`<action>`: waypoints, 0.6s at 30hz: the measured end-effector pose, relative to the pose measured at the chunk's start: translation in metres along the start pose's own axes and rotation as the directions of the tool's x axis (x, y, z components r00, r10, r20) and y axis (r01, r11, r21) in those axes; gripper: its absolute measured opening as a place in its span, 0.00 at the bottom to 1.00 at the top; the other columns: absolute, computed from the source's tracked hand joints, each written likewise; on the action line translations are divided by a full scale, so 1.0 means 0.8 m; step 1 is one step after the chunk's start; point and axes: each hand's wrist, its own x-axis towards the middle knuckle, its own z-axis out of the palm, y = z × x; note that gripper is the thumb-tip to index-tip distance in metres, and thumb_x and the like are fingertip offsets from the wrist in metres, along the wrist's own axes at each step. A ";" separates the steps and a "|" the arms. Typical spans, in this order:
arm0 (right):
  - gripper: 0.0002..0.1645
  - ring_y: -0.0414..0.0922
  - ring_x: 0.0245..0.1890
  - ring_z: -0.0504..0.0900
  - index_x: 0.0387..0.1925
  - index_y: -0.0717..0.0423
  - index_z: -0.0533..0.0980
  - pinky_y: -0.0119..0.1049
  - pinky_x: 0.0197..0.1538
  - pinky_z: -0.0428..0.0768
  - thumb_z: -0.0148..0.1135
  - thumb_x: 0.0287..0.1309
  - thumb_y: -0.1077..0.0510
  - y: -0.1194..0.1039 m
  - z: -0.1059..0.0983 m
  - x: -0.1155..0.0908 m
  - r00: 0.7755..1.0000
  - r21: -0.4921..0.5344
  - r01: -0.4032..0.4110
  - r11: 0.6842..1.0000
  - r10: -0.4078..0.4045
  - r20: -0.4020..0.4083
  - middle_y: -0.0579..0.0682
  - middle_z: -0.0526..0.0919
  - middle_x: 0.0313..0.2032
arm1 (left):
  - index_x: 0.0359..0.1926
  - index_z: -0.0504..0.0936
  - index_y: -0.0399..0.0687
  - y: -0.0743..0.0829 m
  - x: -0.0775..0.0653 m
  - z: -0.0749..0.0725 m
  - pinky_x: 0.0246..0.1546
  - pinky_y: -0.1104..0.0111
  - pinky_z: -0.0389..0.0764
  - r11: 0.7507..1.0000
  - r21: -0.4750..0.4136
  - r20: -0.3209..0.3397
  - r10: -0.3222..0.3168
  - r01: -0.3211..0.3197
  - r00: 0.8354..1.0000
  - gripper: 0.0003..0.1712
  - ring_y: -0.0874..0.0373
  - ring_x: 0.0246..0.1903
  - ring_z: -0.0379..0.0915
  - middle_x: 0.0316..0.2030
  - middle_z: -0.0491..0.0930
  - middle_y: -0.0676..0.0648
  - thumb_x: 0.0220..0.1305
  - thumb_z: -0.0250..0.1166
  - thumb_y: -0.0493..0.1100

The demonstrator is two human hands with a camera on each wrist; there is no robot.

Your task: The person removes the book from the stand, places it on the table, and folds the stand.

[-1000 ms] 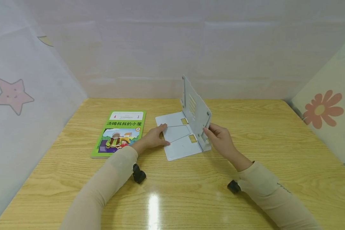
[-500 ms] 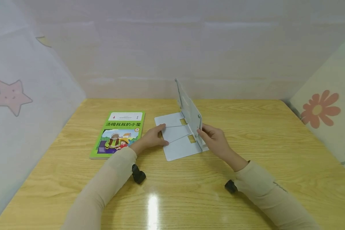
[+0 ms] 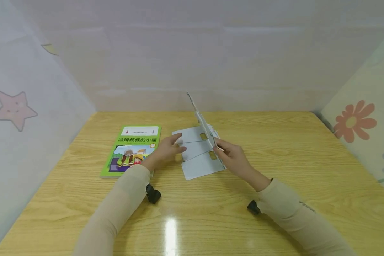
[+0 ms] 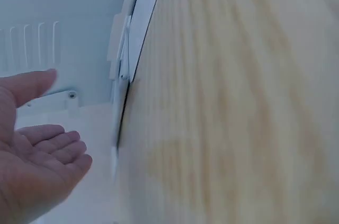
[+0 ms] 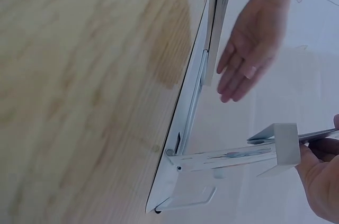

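Note:
A white folding book stand has its base plate (image 3: 200,169) flat on the table. Its panel (image 3: 202,121) leans left over the base, seen nearly edge-on in the head view. My right hand (image 3: 235,158) pinches the panel's near edge between thumb and fingers. In the right wrist view the right hand (image 5: 323,184) grips the panel beside a white end lip (image 5: 286,144). My left hand (image 3: 166,149) hovers by the base's left side, thumb and fingers spread, holding nothing. The left wrist view shows the left hand (image 4: 45,163) facing the slotted panel (image 4: 87,33).
A green-covered picture book (image 3: 137,139) lies flat at the left, partly behind the left forearm. The wooden table (image 3: 291,142) runs back to a pale cloth wall (image 3: 192,64). Patterned cloths hang on both sides.
The right hand has moved left, tipping the panel leftwards towards the base. My left hand has let go of the base plate's left edge. The book has stayed put.

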 end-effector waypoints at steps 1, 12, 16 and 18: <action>0.18 0.53 0.41 0.75 0.48 0.73 0.69 0.33 0.31 0.78 0.51 0.53 0.72 0.000 0.001 0.000 1.000 -0.001 0.009 1.000 -0.009 0.001 0.67 0.71 0.46 | 0.63 0.53 0.42 0.004 -0.002 -0.002 0.56 0.59 0.55 0.999 -0.034 -0.012 0.009 -0.010 1.000 0.36 0.49 0.59 0.48 0.61 0.54 0.43 0.57 0.58 0.46; 0.22 0.49 0.33 0.79 0.50 0.73 0.67 0.28 0.26 0.76 0.54 0.51 0.72 -0.006 0.008 0.000 0.997 -0.067 0.053 0.996 -0.049 0.053 0.66 0.74 0.42 | 0.62 0.55 0.39 0.055 -0.020 -0.020 0.55 0.69 0.59 0.921 -0.331 -0.175 0.155 -0.206 0.972 0.33 0.60 0.56 0.56 0.59 0.59 0.45 0.60 0.52 0.51; 0.22 0.48 0.34 0.78 0.50 0.72 0.67 0.29 0.29 0.77 0.54 0.50 0.72 -0.008 0.013 0.000 0.995 -0.107 0.074 0.991 -0.065 0.081 0.65 0.74 0.43 | 0.62 0.54 0.37 0.064 -0.021 -0.018 0.55 0.71 0.57 0.897 -0.377 -0.199 0.165 -0.231 0.966 0.33 0.60 0.56 0.56 0.59 0.58 0.45 0.61 0.52 0.49; 0.22 0.49 0.38 0.76 0.50 0.72 0.67 0.31 0.33 0.77 0.55 0.50 0.71 -0.009 0.016 0.000 0.992 -0.138 0.093 0.986 -0.080 0.092 0.66 0.72 0.45 | 0.62 0.54 0.36 0.068 -0.022 -0.016 0.55 0.71 0.57 0.888 -0.395 -0.209 0.161 -0.234 0.964 0.33 0.59 0.57 0.55 0.60 0.58 0.44 0.62 0.51 0.48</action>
